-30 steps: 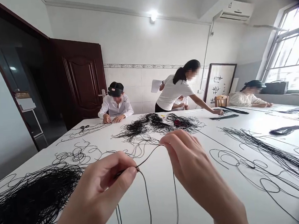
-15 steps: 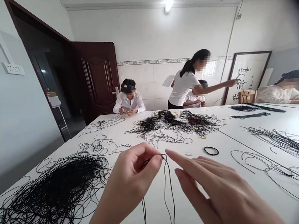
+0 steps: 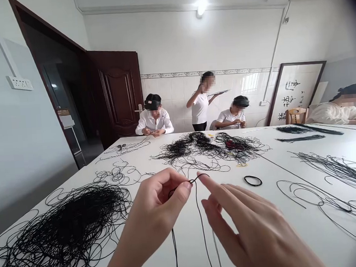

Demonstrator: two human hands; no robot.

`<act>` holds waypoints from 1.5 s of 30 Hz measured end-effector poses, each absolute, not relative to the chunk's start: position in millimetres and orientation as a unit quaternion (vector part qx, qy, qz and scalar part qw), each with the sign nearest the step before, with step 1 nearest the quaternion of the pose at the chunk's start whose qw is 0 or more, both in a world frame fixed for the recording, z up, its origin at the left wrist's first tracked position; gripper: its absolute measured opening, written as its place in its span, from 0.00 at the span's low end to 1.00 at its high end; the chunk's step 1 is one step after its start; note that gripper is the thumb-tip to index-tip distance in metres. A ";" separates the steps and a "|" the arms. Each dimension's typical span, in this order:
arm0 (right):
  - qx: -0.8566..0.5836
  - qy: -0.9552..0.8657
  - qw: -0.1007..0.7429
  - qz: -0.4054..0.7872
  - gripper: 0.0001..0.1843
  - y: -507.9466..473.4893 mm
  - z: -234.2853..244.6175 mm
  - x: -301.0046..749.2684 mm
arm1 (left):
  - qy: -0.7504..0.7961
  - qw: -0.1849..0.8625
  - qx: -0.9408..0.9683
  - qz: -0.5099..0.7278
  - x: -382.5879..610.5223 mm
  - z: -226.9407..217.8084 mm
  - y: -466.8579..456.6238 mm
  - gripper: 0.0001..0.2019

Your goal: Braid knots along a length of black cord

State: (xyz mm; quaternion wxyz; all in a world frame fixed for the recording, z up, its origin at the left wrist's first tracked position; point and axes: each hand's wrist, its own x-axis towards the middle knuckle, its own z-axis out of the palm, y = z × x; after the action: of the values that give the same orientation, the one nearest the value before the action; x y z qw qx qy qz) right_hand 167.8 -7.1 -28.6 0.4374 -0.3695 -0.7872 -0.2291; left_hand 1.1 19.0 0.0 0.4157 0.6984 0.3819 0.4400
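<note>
Thin black cord (image 3: 202,225) is pinched between the thumb and index finger of my left hand (image 3: 160,208). A small loop pokes out at those fingertips, and loose strands hang down in front of the table. My right hand (image 3: 251,222) is just to the right, its index finger stretched out and thumb apart. One strand runs from the left fingertips over the tip of that index finger. My left hand's curled fingers partly hide the cord in its palm.
A big tangle of black cord (image 3: 77,218) covers the left of the white table (image 3: 156,253). More cord piles (image 3: 194,146) lie farther back. A black ring of cord (image 3: 253,180) sits beyond my right hand. Several people work across the table; one person (image 3: 199,107) stands.
My right index finger has come against one strand, which now bends over its tip instead of hanging straight down. The standing person has moved left, drawing back the outstretched arm.
</note>
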 end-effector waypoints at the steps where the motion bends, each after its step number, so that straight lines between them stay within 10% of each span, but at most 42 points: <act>1: -0.372 -0.786 0.440 -0.225 0.16 -5.9 -28.4 167.4 | 0.377 0.424 0.696 0.441 0.7 0.1 19.4 0.10; 9: -0.405 -0.774 0.487 0.009 0.04 1.5 -22.0 165.7 | 0.261 0.601 0.618 0.434 -6.1 -4.2 28.5 0.05; 16: -0.410 -0.746 0.520 -0.076 0.07 1.2 -20.5 176.0 | 0.182 0.725 0.503 0.434 -12.5 -5.6 39.8 0.04; 31: -0.347 -0.798 0.458 -0.184 0.16 -5.8 -21.9 181.7 | 0.355 0.485 0.655 0.457 1.4 -6.8 31.0 0.09; 37: -0.385 -0.759 0.501 -0.159 0.03 -2.7 -18.7 183.6 | 0.391 0.448 0.670 0.444 3.8 -6.4 28.2 0.10; 45: -0.391 -0.763 0.487 -0.165 0.15 5.6 -18.8 180.7 | 0.389 0.448 0.696 0.404 8.8 -6.3 28.1 0.08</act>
State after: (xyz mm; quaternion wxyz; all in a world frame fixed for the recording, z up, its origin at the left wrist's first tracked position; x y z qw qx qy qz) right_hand 180.7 5.6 -18.8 0.4875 -0.3905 -0.7633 -0.1652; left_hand 8.8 28.1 -6.3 0.4479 0.6962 0.3889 0.4043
